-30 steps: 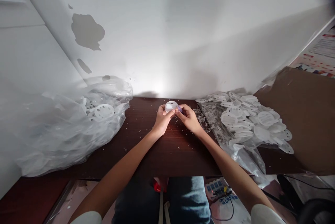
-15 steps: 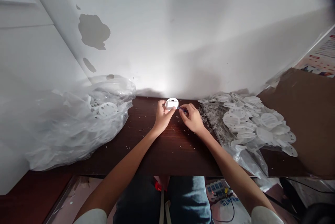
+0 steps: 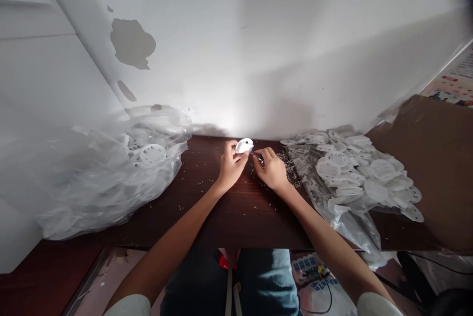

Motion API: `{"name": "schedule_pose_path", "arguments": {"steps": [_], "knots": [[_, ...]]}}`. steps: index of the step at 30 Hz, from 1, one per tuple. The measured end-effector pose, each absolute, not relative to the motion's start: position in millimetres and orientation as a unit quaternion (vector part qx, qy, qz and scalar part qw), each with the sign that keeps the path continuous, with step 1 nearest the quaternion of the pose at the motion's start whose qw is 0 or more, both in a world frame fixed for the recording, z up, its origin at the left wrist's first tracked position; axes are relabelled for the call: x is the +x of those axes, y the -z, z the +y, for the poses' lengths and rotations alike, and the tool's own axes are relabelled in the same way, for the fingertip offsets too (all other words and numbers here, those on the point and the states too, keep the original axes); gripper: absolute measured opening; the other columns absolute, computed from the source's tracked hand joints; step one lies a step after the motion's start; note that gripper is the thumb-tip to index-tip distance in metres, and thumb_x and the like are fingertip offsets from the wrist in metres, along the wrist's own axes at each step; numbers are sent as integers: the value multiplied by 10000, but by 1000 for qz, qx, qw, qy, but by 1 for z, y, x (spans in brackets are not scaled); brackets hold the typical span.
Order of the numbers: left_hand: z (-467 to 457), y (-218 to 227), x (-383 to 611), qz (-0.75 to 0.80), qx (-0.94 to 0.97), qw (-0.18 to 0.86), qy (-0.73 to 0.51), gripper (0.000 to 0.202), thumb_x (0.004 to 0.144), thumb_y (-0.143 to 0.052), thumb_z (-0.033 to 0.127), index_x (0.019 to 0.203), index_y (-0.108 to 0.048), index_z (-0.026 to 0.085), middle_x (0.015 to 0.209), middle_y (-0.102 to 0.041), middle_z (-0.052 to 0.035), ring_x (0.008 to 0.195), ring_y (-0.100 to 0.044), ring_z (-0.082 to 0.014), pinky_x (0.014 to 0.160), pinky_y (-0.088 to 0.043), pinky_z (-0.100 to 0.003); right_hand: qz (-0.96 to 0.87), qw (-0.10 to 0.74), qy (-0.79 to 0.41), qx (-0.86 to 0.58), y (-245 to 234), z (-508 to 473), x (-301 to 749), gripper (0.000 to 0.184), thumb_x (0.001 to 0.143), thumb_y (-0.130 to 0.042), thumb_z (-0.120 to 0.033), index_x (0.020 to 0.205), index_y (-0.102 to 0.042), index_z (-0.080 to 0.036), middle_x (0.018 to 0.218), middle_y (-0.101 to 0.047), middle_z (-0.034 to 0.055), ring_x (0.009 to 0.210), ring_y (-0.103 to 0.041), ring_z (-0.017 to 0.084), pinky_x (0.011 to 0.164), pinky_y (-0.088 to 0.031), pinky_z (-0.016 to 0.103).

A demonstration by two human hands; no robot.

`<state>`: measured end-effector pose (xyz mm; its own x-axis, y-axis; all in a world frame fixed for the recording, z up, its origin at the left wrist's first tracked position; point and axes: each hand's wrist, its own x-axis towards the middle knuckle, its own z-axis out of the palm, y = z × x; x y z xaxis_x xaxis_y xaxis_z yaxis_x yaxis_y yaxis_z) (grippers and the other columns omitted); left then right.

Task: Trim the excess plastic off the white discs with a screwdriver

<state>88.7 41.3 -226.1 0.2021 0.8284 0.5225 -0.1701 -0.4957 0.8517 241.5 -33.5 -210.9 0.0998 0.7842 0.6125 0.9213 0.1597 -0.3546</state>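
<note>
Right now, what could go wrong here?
The small dark item in the right hand sits near the edge of the white disc, close to the left hand; a slip could poke it. The right forearm runs beside clear plastic near piled white discs; a snag might disturb them.

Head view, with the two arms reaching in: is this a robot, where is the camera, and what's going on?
No machine here: a person works barehanded, wearing a camera on the head that looks forward and down. The left hand holds a round white piece; the right hand holds a dark item near its edge, too small to identify. On the brown table lie a clear plastic bag, left, a heap of white pieces, right, and tiny scraps.
</note>
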Motion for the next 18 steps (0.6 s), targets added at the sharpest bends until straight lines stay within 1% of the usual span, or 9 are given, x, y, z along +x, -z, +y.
{"name": "schedule_pose_path", "arguments": {"steps": [3, 6, 9, 13, 18], "knots": [[37, 229, 90, 272, 662, 394, -577, 383, 913, -764, 294, 1201, -518, 242, 1065, -757, -67, 966, -778, -207, 820, -651, -333, -657, 349, 128, -656, 214, -34, 237, 252, 1076, -519, -369, 1126, -689, -189, 1074, -723, 99, 845, -668, 203, 614, -407, 283], [34, 230, 93, 285, 650, 394, -584, 388, 908, -772, 302, 1192, -513, 243, 1056, -753, -62, 952, -770, -202, 838, -646, -342, -648, 341, 151, -664, 214, -34, 234, 245, 1079, -514, -357, 1101, -691, -189, 1050, -722, 96, 838, -658, 200, 601, -382, 284], [35, 228, 96, 276, 607, 449, -595, 439, 878, -805, 319, 1172, -488, 242, 1029, -755, -59, 964, -772, -209, 854, -640, -352, -644, 345, 151, -666, 210, -34, 234, 255, 1082, -510, -368, 1098, -691, -189, 1059, -723, 100, 842, -660, 202, 601, -384, 283], [42, 225, 96, 245, 548, 533, -596, 501, 822, -852, 330, 1144, -479, 235, 1039, -755, -58, 970, -771, -207, 902, -616, -369, -653, 362, 111, -656, 202, -37, 235, 257, 1075, -524, -384, 1133, -689, -195, 1078, -723, 93, 835, -672, 195, 628, -424, 280], [45, 224, 95, 236, 523, 564, -594, 526, 783, -874, 318, 1132, -491, 233, 1025, -737, -36, 965, -740, -182, 916, -586, -347, -659, 368, 93, -649, 199, -40, 235, 246, 1063, -539, -380, 1141, -694, -205, 1087, -727, 88, 841, -682, 198, 662, -454, 288]]}}
